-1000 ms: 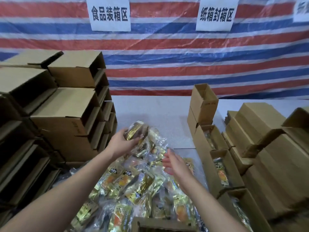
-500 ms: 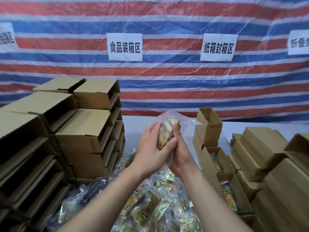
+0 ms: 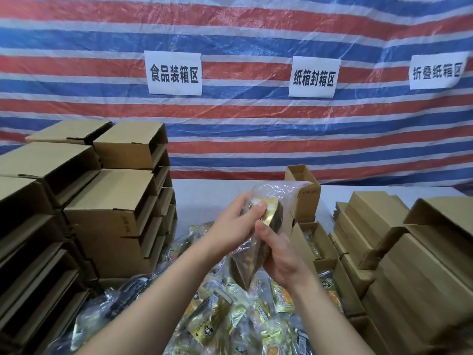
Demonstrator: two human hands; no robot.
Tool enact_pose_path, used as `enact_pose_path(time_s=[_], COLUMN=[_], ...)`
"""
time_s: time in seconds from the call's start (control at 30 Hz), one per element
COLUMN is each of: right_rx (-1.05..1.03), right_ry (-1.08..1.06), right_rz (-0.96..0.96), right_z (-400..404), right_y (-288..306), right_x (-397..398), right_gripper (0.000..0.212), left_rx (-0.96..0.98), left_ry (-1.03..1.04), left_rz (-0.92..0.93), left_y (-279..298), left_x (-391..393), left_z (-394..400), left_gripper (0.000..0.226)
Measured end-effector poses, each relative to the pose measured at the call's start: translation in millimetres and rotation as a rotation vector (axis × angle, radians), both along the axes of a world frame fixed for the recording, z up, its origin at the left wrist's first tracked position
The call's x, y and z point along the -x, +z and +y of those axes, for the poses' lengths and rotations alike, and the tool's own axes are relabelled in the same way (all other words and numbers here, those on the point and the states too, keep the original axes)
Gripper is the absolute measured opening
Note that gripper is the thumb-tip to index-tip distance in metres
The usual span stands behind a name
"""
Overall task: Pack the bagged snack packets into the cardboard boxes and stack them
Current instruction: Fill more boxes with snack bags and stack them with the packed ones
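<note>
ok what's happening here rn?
A person is packing snacks. Both hands hold one clear bag of snack packets up above the loose pile of packets: left hand near its top, right hand lower down. Open boxes on the right already hold packets; empty boxes are stacked left.

I see a big tarp (image 3: 256, 129) hung as the back wall, with red, white and blue stripes running sideways. A thin clear sheet lies over it, wrinkled and a bit shiny. Three white paper signs with black writing are stuck on it: one sign (image 3: 174, 73) at 11 o'clock, the next sign (image 3: 314, 77) at 1 o'clock, the last sign (image 3: 436, 70) at 2 o'clock, bent at the edge. Below is a pale grey table (image 3: 217, 193). The light is soft and even.
</note>
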State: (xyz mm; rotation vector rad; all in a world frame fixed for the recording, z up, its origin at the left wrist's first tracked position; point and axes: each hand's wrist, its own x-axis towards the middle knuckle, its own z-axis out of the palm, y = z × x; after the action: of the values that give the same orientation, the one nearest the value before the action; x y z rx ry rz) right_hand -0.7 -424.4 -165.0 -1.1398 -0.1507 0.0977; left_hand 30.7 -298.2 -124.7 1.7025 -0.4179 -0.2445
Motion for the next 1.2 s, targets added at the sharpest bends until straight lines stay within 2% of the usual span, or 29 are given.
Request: enact_pose_path(time_s=[0.1,0.23,0.3,0.43,0.5,0.6,0.67,0.73,0.8,0.87,0.93,1.07,1.2], right_rx=[0.040,0.123,0.127,0.072,0.077,0.175,0.253,0.409,0.622,0.819,0.960,1.004,1.045], right_ry=[0.029,0.073,0.070,0.077,0.076,0.036,0.036,0.001,-0.051,-0.038,0.016,0.134,0.370], right_rz=[0.000,0.019,0.027,0.077,0.076,0.038,0.025,0.003,-0.015,-0.045,-0.069,-0.097,-0.058], right_z=[-8.2,-16.7,-19.2,-24.3,-27.0,-31.2,-33.8,-36.8,-43.3,-50.3,-54.8,-55.0,-42.0], right_y=[1.4,3.3,3.7,2.9,1.5,-4.8,-8.9,-11.4,-11.0,-9.6,-11.0,-26.7,-54.4], right_x=[7.3,13.8,15.9,21.2,24.7,28.8,32.8,37.3,41.2,47.4,56.7,77.3,89.1], right_gripper=[0.070,0.077,0.073,0.088,0.095,0.092,0.079,0.070,0.069,0.060,0.056,0.054,0.060], left_rx=[0.043,0.022,0.031,-0.002,-0.038,-0.114,-0.236,-0.287,-0.265,-0.268,-0.334,-0.493,-0.692], left_ry=[-0.066,-0.083,-0.075,-0.134,-0.173,-0.159,-0.103,-0.083,-0.126,-0.190,-0.242,-0.260,-0.343], left_rz=[0.051,0.047,0.027,-0.052,-0.088,-0.201,-0.238,-0.234,-0.214,-0.119,-0.036,0.085,0.150], left_y=[5.0,10.9,11.5,9.0,5.0,-5.8,-10.2,-14.5,-21.4,-34.9,-59.1,-128.2,-192.6], left_x=[-2.1,-0.7,1.4,6.4,9.5,8.5,8.7,11.5,16.4,21.2,27.6,58.0,96.8], left_z=[4.8,10.4,10.0,1.2,-2.2,-3.6,-3.1,3.4,17.3,37.4,58.8,85.9,91.4], left_gripper=[0.021,0.049,0.047,0.024,0.029,0.030,0.033,0.022,0.039,0.058,0.060,0.051,0.057])
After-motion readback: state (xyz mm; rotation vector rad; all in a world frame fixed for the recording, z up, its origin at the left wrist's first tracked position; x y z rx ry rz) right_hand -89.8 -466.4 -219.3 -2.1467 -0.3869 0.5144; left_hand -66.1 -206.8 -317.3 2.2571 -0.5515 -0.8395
